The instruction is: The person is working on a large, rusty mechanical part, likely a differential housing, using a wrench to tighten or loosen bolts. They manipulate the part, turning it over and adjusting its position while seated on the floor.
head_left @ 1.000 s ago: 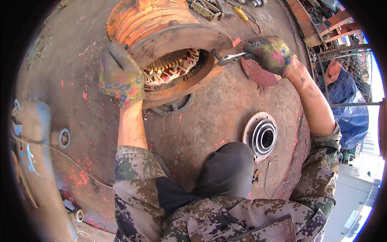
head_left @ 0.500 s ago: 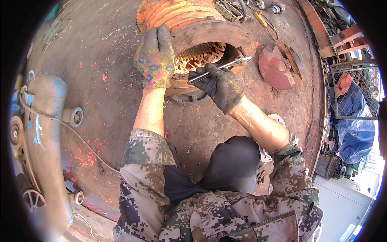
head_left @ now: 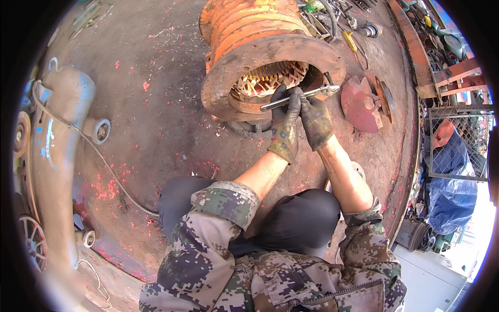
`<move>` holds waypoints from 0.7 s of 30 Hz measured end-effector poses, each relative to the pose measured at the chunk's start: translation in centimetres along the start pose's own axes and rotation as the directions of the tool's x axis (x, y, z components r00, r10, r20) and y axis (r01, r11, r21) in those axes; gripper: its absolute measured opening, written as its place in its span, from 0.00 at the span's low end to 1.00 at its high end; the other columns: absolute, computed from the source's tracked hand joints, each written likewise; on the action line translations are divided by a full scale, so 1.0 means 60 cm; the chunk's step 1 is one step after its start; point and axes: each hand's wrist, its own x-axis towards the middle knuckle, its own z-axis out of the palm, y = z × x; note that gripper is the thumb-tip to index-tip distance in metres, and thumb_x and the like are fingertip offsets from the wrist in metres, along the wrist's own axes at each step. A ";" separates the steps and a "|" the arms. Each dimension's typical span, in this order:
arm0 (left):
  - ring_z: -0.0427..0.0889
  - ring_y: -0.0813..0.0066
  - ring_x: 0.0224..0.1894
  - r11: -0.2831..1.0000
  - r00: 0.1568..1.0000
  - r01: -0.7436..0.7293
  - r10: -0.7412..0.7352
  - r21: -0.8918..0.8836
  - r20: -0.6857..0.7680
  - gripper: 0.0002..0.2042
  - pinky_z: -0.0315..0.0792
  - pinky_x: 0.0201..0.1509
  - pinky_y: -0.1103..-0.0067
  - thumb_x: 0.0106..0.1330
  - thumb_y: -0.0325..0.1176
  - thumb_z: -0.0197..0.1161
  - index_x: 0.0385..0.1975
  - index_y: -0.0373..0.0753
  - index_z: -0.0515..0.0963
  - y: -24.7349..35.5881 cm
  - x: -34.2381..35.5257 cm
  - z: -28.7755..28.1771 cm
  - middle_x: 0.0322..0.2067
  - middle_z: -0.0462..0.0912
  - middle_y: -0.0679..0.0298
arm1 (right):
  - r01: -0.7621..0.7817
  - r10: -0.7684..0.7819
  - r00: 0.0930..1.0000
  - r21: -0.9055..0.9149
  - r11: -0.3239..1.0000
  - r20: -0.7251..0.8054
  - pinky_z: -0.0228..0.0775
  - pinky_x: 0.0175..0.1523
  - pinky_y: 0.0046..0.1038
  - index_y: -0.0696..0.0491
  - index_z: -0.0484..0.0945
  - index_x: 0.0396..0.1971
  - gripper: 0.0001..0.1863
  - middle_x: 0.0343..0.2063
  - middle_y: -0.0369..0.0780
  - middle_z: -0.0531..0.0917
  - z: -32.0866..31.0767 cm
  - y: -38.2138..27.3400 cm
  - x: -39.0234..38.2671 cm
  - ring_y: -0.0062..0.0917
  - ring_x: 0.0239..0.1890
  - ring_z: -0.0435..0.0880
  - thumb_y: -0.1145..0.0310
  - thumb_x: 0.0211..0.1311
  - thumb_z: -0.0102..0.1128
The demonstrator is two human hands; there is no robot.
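In front of me lies an orange ribbed motor housing [head_left: 252, 28] with a rusty round end flange [head_left: 218, 86]. Its opening shows copper windings [head_left: 270, 80] laced with pale cord. A silver ratchet wrench [head_left: 272, 105] crosses the lower right of the flange, its head beside a dark bolt [head_left: 328, 78] at the rim. My left hand [head_left: 285, 130], in a worn patterned glove, is closed on the middle of the handle. Right beside it, my gloved right hand [head_left: 317, 122] is closed on the handle nearer the head. The gloves partly hide the wrench.
Red metal discs [head_left: 359, 104] lie right of the motor. A yellow-handled tool [head_left: 350, 41] lies beyond them. A large grey-blue machine casing [head_left: 60, 140] with a cable [head_left: 106, 161] stands at left. A wire-mesh frame [head_left: 457, 140] and blue tarp [head_left: 452, 203] line the right side.
My left hand has left the flange's upper left edge and moved right and down onto the wrench, beside my right hand. The view has shifted, so the motor appears lower and farther right.
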 end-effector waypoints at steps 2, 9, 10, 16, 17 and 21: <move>0.72 0.75 0.59 0.996 0.999 -0.011 0.008 -0.090 -0.032 0.29 0.67 0.66 0.75 0.74 0.54 0.62 0.66 0.42 0.66 -0.028 -0.002 0.024 0.56 0.74 0.65 | 0.089 -0.081 0.996 -0.221 0.971 0.044 0.75 0.38 0.33 0.62 0.84 0.40 0.34 0.26 0.46 0.86 -0.052 0.018 0.002 0.30 0.31 0.83 0.39 0.75 0.53; 0.78 0.70 0.51 0.983 0.966 -0.177 0.183 -0.050 0.181 0.12 0.73 0.56 0.72 0.74 0.39 0.62 0.48 0.38 0.74 0.072 0.046 0.112 0.46 0.81 0.61 | 0.824 -0.770 0.404 -0.562 0.072 0.494 0.78 0.55 0.37 0.53 0.85 0.49 0.19 0.54 0.43 0.84 -0.071 -0.264 -0.070 0.36 0.54 0.83 0.70 0.56 0.73; 0.79 0.68 0.51 0.971 0.944 -0.238 0.224 0.031 0.240 0.11 0.73 0.55 0.71 0.73 0.37 0.62 0.47 0.38 0.75 0.074 0.057 0.125 0.45 0.81 0.60 | 0.807 -0.712 0.360 -0.584 -0.087 0.603 0.77 0.56 0.38 0.52 0.85 0.49 0.20 0.54 0.42 0.83 -0.070 -0.284 -0.054 0.37 0.54 0.82 0.69 0.54 0.73; 0.81 0.57 0.48 0.668 0.790 -0.579 0.316 0.468 0.526 0.06 0.74 0.50 0.67 0.67 0.27 0.60 0.41 0.37 0.78 0.039 0.098 0.159 0.43 0.82 0.52 | 0.590 -0.435 0.467 -0.638 -0.496 0.770 0.73 0.48 0.39 0.48 0.84 0.49 0.20 0.40 0.36 0.81 -0.154 -0.318 -0.002 0.36 0.44 0.81 0.60 0.56 0.69; 0.79 0.47 0.48 0.381 0.647 -0.760 0.520 0.526 0.558 0.07 0.71 0.52 0.60 0.63 0.27 0.60 0.39 0.37 0.79 0.037 0.116 0.151 0.41 0.81 0.48 | 0.540 -0.463 0.515 -0.693 -0.478 0.721 0.73 0.47 0.39 0.48 0.84 0.45 0.16 0.39 0.36 0.81 -0.161 -0.312 0.006 0.36 0.44 0.81 0.60 0.58 0.68; 0.77 0.48 0.49 0.317 0.726 -0.683 0.393 0.658 0.565 0.13 0.69 0.55 0.58 0.64 0.27 0.64 0.48 0.36 0.78 0.010 0.075 0.110 0.44 0.79 0.52 | 0.262 -0.297 0.860 -0.859 -0.439 0.414 0.73 0.44 0.41 0.49 0.81 0.35 0.09 0.35 0.40 0.80 -0.306 -0.204 0.042 0.39 0.43 0.81 0.60 0.62 0.67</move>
